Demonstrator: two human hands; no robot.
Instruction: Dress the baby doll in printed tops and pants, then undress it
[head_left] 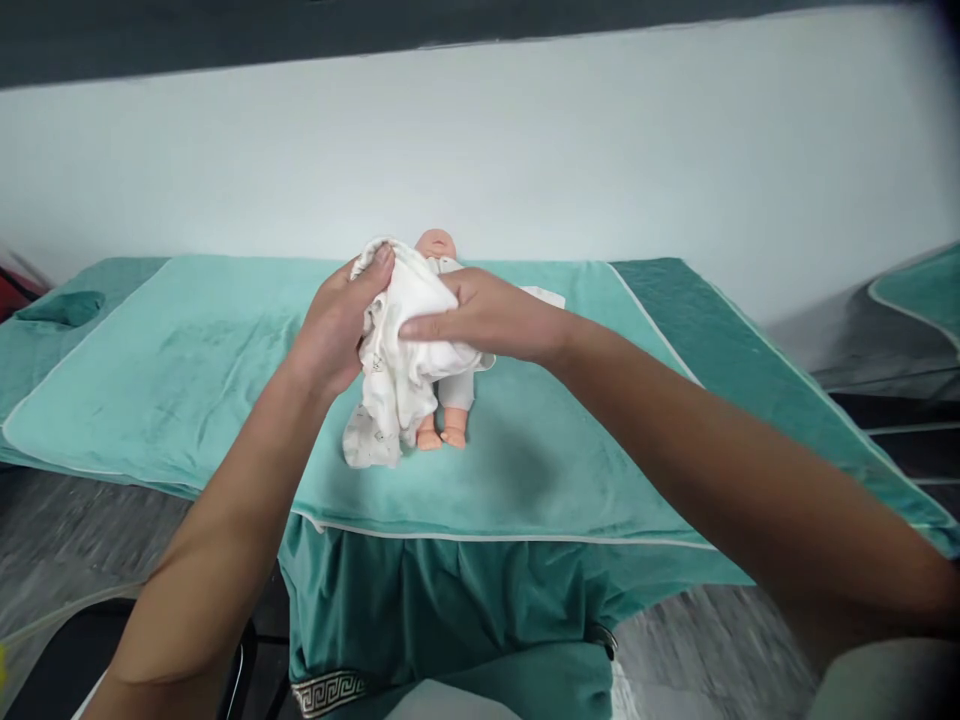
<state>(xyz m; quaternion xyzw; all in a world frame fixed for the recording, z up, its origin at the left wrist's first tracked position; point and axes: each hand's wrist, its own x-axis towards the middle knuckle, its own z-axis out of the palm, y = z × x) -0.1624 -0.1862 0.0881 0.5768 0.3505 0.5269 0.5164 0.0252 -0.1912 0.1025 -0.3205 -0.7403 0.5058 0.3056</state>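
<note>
White garment (409, 310), small prints on it, is clamped between thumb and fingers of the left hand (337, 315) at its upper left edge; the right hand (484, 315) grips the other side, thumb on top, remaining fingers partly hidden in the folds. Cloth is bunched, one end hanging lower left. Partly behind it, the doll (455, 392) lies in pale clothes, head toward the wall (487, 150), bare feet toward the person. White fabric (546, 297) shows past the right wrist; can't tell if separate. Teal cover (202, 370) on the bed beneath, gray floor (675, 640) below, black chair (64, 665) lower left.
</note>
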